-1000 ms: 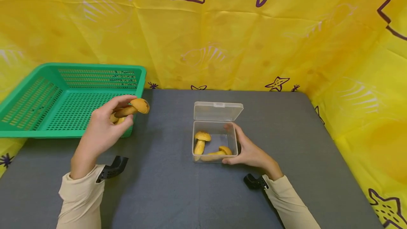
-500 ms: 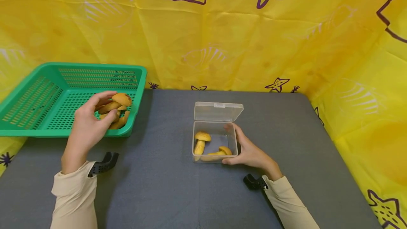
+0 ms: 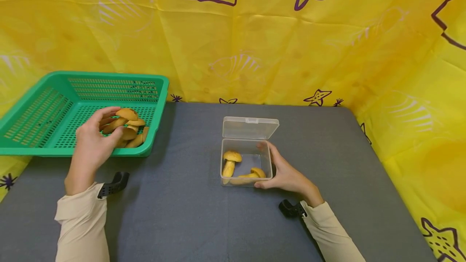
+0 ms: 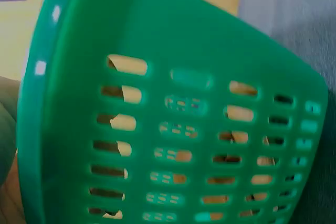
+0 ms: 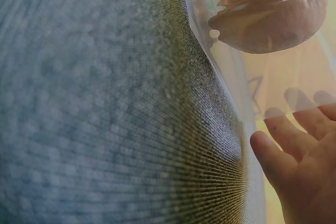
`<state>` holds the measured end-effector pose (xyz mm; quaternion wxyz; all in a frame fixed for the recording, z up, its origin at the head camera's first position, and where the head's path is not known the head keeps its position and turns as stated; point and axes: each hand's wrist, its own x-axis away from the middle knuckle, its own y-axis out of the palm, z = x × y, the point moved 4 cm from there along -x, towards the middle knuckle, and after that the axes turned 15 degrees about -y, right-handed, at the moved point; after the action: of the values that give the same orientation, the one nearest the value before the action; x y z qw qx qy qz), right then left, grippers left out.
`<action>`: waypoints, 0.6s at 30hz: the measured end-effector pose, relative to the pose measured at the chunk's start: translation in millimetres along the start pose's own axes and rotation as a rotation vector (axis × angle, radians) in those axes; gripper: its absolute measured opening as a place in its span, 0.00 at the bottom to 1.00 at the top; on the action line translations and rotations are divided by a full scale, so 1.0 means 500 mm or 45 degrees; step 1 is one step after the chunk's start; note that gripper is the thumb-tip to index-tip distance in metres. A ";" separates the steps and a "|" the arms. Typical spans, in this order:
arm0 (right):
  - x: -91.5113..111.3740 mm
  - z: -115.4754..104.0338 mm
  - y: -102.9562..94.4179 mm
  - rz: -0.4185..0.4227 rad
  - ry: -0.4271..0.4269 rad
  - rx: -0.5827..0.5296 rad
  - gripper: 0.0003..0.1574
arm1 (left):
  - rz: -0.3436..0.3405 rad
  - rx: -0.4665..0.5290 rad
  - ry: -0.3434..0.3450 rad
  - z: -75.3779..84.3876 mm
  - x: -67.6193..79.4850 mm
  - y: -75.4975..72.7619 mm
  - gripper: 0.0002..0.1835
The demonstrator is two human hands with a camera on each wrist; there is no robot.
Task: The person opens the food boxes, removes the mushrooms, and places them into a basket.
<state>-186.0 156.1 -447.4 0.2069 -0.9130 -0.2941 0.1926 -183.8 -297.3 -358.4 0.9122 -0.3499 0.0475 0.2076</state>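
My left hand [image 3: 94, 136] is inside the green basket [image 3: 157, 112], its thumb and fingers around a brown-capped mushroom [image 3: 126, 114]. Beneath and beside that one lie several more mushrooms [image 3: 136, 140]. In the left wrist view the slotted basket wall [image 4: 157, 30] hides most of the hand, and pale mushroom pieces show through the slots. My right hand [image 3: 287, 173] grips the right side of a clear plastic box [image 3: 221, 165], thumb at the front corner and fingers towards the back. Inside the box are an upright-looking mushroom [image 3: 231, 163] and one lying along the front [image 3: 251, 175].
The box's hinged lid [image 3: 250, 127] stands raised at its back. A dark grey table [image 3: 196, 213] lies under everything. Yellow printed cloth [image 3: 233, 43] hangs behind and along the right. Each wrist carries a black camera mount [image 3: 113, 185].
My left hand has carried the mushroom left and down, from over the basket's right edge back in among the others. The right hand and the box have stayed put.
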 end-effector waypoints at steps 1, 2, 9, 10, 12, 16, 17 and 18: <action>0.000 0.000 0.000 -0.002 -0.003 0.003 0.71 | 0.004 -0.015 -0.008 -0.003 -0.001 -0.001 0.26; 0.000 -0.001 0.000 -0.002 -0.003 0.002 0.71 | 0.011 -0.033 -0.016 -0.006 -0.001 -0.003 0.26; 0.001 -0.002 0.001 -0.012 -0.007 0.007 0.71 | 0.003 -0.237 -0.139 -0.020 -0.006 -0.012 0.25; 0.000 -0.001 0.000 -0.012 -0.007 0.007 0.71 | -0.003 -0.268 -0.155 -0.021 -0.006 -0.012 0.25; 0.000 -0.002 0.000 -0.010 -0.007 0.003 0.70 | -0.022 -0.327 -0.195 -0.023 -0.008 -0.010 0.25; -0.001 -0.005 -0.001 -0.009 -0.012 -0.003 0.70 | -0.080 -0.393 -0.263 -0.026 -0.008 -0.007 0.25; -0.001 -0.006 -0.001 -0.008 -0.010 -0.004 0.70 | -0.092 -0.401 -0.276 -0.026 -0.008 -0.006 0.25; -0.001 -0.006 -0.001 -0.008 -0.010 -0.003 0.70 | -0.102 -0.405 -0.287 -0.026 -0.008 -0.006 0.25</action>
<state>-185.2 155.4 -444.7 0.2054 -0.9115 -0.2981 0.1952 -185.5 -309.2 -365.8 0.8525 -0.4658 -0.1022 0.2140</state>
